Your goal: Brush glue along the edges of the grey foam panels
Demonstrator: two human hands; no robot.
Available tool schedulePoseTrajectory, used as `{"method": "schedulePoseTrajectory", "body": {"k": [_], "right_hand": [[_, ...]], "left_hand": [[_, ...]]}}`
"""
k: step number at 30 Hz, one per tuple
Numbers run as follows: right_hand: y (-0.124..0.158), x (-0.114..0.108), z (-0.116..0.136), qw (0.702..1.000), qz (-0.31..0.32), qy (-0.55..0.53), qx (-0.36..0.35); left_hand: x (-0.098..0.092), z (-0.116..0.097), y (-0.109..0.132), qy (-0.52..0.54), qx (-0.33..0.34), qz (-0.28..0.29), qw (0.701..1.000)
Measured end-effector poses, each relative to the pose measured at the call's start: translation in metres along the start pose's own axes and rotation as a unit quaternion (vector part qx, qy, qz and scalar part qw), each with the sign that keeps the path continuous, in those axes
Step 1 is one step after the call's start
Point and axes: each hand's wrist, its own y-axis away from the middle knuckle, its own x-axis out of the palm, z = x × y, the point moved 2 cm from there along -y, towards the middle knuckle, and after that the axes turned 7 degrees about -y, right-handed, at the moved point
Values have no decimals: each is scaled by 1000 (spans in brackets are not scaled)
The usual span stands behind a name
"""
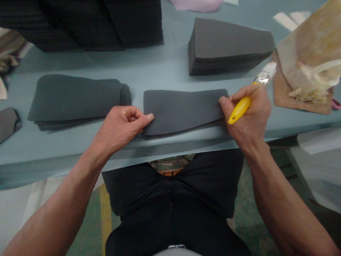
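The flat dark grey fabric piece [183, 110] lies at 6 o'clock on the blue desk [160, 71], the left hand [119, 128] pinching its 9 o'clock end in its grip, the right hand [249, 115], clamped on a yellow-handled brush [239, 109], pinning its 3 o'clock end, seemingly to keep it flat.

workshop | stacked cut grey pieces [229, 46] | long worktable [160, 67]

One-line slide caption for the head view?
Left hand and right hand, which grips a yellow-handled tool, press both ends of a dark grey piece at the edge of the blue table.
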Motion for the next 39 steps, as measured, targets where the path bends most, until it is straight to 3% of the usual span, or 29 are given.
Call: {"method": "schedulePoseTrajectory", "body": {"k": [13,28,39], "right_hand": [[3,4,-12,1000,-9,1,14],[2,4,-10,999,-11,29,-10],[7,7,-9,999,9,18,32]], "left_hand": [[3,2,-1,-27,25,3,999],[8,0,5,-77,36,-45,995],[6,-1,7,-127,-3,-54,990]]}}
